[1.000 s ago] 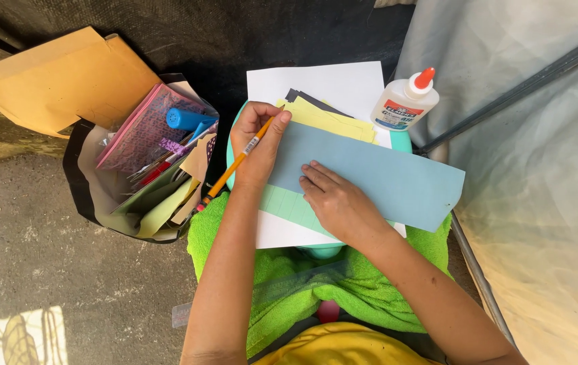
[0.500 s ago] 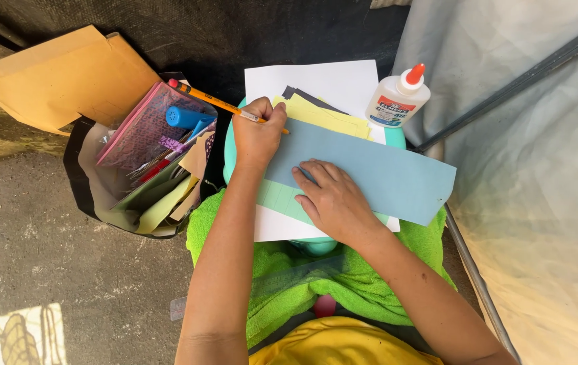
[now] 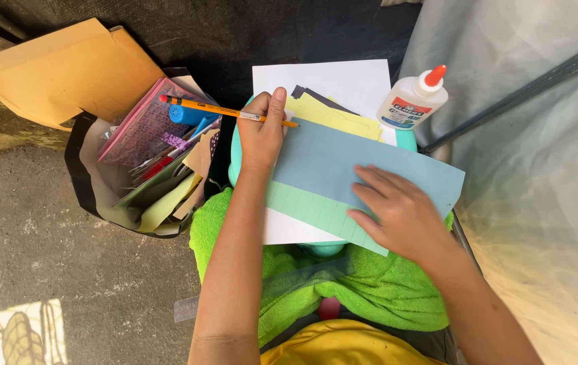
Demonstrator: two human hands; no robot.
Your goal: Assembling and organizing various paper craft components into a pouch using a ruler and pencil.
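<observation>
Fingers of the left hand point(image 3: 260, 138) are closed around a yellow pencil point(image 3: 228, 110), which is held level with its tip at the upper edge of a blue paper sheet point(image 3: 343, 165); fingers of the right hand point(image 3: 400, 213) are spread flat and grip nothing, being pressed on the lower right of that sheet. The blue sheet is laid slantwise over a green gridded sheet point(image 3: 316, 213), a white sheet point(image 3: 329, 81) and yellow paper point(image 3: 333, 115), all stacked on a teal support point(image 3: 407, 140) over a green towel point(image 3: 302, 277). A brown envelope point(image 3: 59, 74) is seen at the upper left, and beside the stack an open bag point(image 3: 133, 196) is filled with papers and pens. A white glue bottle point(image 3: 412, 101) with an orange cap is stood at the stack's upper right corner. The step in hand is judged to be marking or ruling along the blue sheet's top edge. For the next move, the sheet would need to be kept pinned and the pencil tip brought down onto the paper.
</observation>
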